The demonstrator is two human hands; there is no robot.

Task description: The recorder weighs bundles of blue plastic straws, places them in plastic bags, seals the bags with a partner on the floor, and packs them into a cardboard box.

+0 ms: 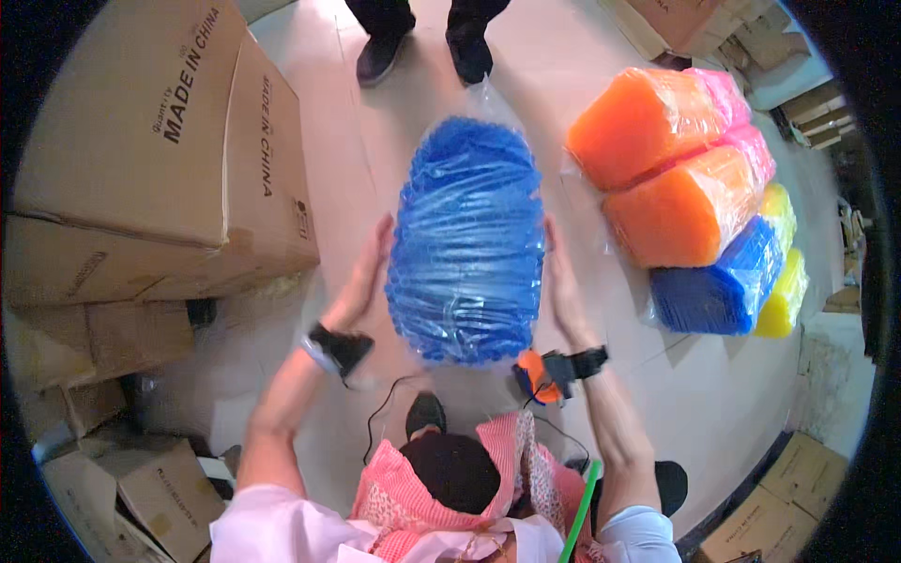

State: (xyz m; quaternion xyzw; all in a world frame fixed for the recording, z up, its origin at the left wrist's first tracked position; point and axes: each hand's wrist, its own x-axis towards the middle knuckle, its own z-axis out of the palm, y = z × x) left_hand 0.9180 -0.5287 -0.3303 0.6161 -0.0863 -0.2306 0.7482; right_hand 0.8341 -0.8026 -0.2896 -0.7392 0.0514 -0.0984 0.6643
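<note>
A large clear plastic bag packed with thin blue pieces [466, 244] is in front of me, its kind of contents too blurred to name. My left hand [372, 263] presses flat against its left side. Against the right side lies my right hand [560, 267], so the bag is held between both palms. The fingers are partly hidden behind the bag. Loose clear film [486, 101] sticks up at its far end. Each wrist wears a dark band, and a small orange and blue object [537, 377] shows beside the right one.
Big cardboard cartons [122, 131] stand along the left. On the right, orange bags [648, 188] with pink ends are piled on a blue bag [718, 281] and yellow ones [784, 300]. Another person's shoes [380, 58] stand at the far side. More boxes [779, 497] line the right edge.
</note>
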